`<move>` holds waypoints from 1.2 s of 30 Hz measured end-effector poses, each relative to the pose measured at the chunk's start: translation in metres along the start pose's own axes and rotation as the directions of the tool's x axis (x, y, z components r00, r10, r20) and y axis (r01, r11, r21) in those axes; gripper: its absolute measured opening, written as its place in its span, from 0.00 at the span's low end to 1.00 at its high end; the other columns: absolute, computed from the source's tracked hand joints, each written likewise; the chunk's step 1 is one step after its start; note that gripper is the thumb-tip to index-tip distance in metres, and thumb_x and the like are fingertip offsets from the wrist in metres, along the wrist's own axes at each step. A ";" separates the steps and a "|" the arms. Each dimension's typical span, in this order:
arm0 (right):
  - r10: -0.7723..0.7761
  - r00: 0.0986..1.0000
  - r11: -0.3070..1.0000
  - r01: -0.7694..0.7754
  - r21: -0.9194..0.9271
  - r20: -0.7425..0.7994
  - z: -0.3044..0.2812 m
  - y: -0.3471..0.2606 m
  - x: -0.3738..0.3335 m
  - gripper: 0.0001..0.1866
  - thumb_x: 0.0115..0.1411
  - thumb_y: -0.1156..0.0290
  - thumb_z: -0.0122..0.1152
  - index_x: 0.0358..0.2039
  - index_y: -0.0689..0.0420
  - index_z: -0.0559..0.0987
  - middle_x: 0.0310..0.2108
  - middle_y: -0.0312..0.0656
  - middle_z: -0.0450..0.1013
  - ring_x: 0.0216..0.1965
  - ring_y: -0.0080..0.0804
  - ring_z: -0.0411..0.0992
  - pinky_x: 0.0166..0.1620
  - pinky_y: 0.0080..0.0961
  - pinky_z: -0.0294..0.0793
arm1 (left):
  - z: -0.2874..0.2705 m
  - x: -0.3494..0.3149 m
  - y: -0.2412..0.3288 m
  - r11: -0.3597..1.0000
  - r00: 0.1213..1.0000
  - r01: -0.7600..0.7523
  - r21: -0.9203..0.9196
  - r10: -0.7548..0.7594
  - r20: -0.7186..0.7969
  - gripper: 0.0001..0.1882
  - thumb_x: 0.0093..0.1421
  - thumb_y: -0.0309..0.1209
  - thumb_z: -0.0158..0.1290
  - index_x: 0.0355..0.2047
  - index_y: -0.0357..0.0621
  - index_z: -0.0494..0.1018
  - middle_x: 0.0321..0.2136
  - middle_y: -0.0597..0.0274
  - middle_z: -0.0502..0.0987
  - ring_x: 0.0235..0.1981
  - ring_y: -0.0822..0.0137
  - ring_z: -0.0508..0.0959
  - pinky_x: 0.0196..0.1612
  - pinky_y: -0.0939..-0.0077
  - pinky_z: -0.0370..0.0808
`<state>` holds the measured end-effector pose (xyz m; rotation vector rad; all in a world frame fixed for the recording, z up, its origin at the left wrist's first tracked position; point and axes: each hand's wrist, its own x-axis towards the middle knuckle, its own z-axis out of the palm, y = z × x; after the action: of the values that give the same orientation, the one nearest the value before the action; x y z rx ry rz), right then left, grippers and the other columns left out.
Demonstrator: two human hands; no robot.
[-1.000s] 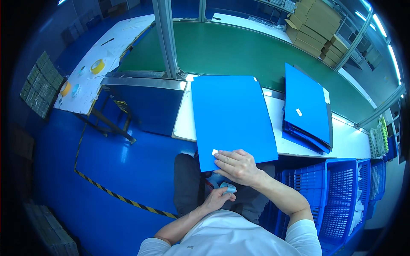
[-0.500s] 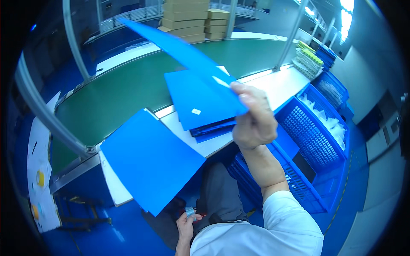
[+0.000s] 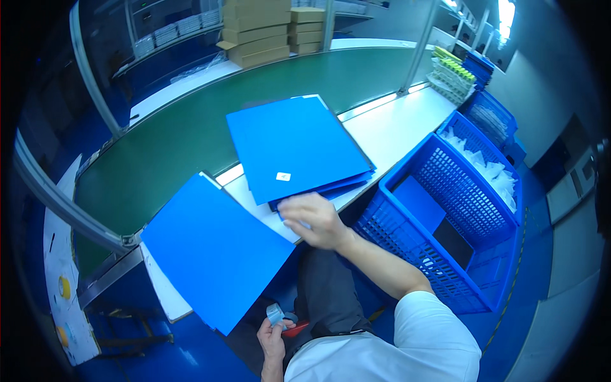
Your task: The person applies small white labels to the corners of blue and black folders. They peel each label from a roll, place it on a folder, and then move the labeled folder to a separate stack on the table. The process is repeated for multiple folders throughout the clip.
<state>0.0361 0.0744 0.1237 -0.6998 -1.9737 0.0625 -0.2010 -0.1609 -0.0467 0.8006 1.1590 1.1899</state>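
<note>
A pile of flat blue sheets (image 3: 299,143) lies on the white bench top, its edges uneven; the top one carries a small white square sticker (image 3: 284,176). Just in front of the pile's near edge is my right hand (image 3: 315,219), slightly blurred, fingers loosely bent and apart, holding nothing I can see. Another blue sheet (image 3: 216,251) lies to the left, overhanging the bench's front edge. Low over my lap, my left hand (image 3: 272,340) is closed on a small pale roll (image 3: 275,314). A red object (image 3: 296,329) shows beside it; whether the hand holds it is unclear.
Right of my legs stands a blue perforated crate (image 3: 439,219) with flat pieces inside; a second crate behind holds white bags (image 3: 487,169). A green conveyor belt (image 3: 172,153) curves beyond the white bench (image 3: 398,130). Metal posts (image 3: 95,70) rise at left. Cardboard boxes (image 3: 254,32) stand behind.
The blue sheet that my right hand held raised over the pile now lies on it, let go. That hand has come down and left. The pale roll in my left hand shows more fully.
</note>
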 end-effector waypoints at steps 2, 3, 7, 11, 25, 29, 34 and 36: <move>0.004 0.998 0.987 -0.013 0.163 0.056 0.013 -0.041 -0.022 0.08 0.55 0.73 0.73 0.36 0.59 0.85 0.40 0.44 0.83 0.39 0.40 0.82 0.43 0.34 0.80 | 0.001 -0.004 0.003 1.000 1.000 -0.003 0.005 0.003 -0.008 0.15 0.67 0.22 0.49 0.52 0.29 0.75 0.33 0.51 0.85 0.34 0.63 0.85 0.45 0.68 0.82; -0.046 0.991 0.975 0.018 0.221 0.123 0.017 -0.056 -0.035 0.09 0.54 0.73 0.73 0.36 0.59 0.85 0.39 0.43 0.83 0.38 0.38 0.82 0.41 0.32 0.80 | 0.005 -0.003 0.007 0.999 1.000 -0.013 -0.044 0.014 0.020 0.14 0.68 0.21 0.48 0.52 0.29 0.74 0.34 0.51 0.85 0.36 0.64 0.85 0.46 0.69 0.81; -0.040 0.957 0.947 -0.055 0.316 0.287 0.036 -0.089 -0.091 0.10 0.52 0.73 0.74 0.36 0.58 0.85 0.40 0.43 0.83 0.38 0.38 0.82 0.40 0.31 0.80 | 0.013 0.001 0.023 0.996 0.991 -0.026 -0.088 0.037 0.127 0.10 0.72 0.21 0.48 0.48 0.30 0.76 0.38 0.55 0.84 0.40 0.68 0.83 0.49 0.72 0.80; 0.190 0.890 0.842 -0.365 0.398 0.415 0.043 -0.104 -0.111 0.18 0.49 0.74 0.77 0.42 0.61 0.85 0.47 0.48 0.81 0.47 0.46 0.81 0.49 0.37 0.81 | 0.014 0.000 0.035 0.991 0.986 -0.086 -0.104 0.099 0.133 0.12 0.72 0.22 0.47 0.52 0.30 0.74 0.38 0.55 0.84 0.41 0.68 0.83 0.49 0.71 0.80; 0.190 0.818 0.781 -0.461 0.422 0.543 0.065 -0.104 -0.118 0.15 0.53 0.75 0.76 0.42 0.60 0.85 0.44 0.44 0.83 0.50 0.45 0.80 0.53 0.41 0.79 | 0.002 -0.009 0.033 0.997 0.981 -0.077 0.004 0.075 0.181 0.13 0.68 0.18 0.45 0.49 0.31 0.75 0.38 0.54 0.83 0.42 0.66 0.83 0.50 0.70 0.79; 0.190 0.817 0.754 -0.477 0.452 0.544 0.066 -0.103 -0.120 0.09 0.56 0.76 0.73 0.39 0.61 0.86 0.42 0.44 0.83 0.48 0.44 0.81 0.53 0.40 0.79 | -0.002 -0.010 0.031 0.987 0.976 -0.122 0.104 0.100 0.196 0.14 0.67 0.19 0.47 0.50 0.33 0.76 0.36 0.58 0.84 0.39 0.71 0.81 0.44 0.75 0.77; 0.233 0.762 0.664 -0.579 0.474 0.604 0.066 -0.102 -0.119 0.07 0.58 0.76 0.70 0.38 0.61 0.87 0.42 0.44 0.84 0.47 0.42 0.82 0.51 0.38 0.80 | -0.002 -0.018 0.042 0.971 0.980 -0.106 0.213 0.065 0.189 0.14 0.67 0.23 0.49 0.51 0.35 0.78 0.35 0.59 0.85 0.37 0.71 0.83 0.42 0.73 0.79; 0.245 0.725 0.619 -0.628 0.472 0.644 0.065 -0.105 -0.117 0.08 0.60 0.73 0.70 0.39 0.62 0.87 0.42 0.44 0.83 0.46 0.41 0.82 0.50 0.36 0.80 | -0.002 -0.019 0.041 0.988 0.983 -0.067 0.138 0.042 0.178 0.14 0.67 0.23 0.50 0.51 0.37 0.77 0.35 0.60 0.85 0.35 0.75 0.80 0.39 0.78 0.75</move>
<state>-0.0257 -0.0550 0.0317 -0.7195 -1.9928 1.3684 -0.2134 -0.1700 -0.0042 1.0319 1.0915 1.0663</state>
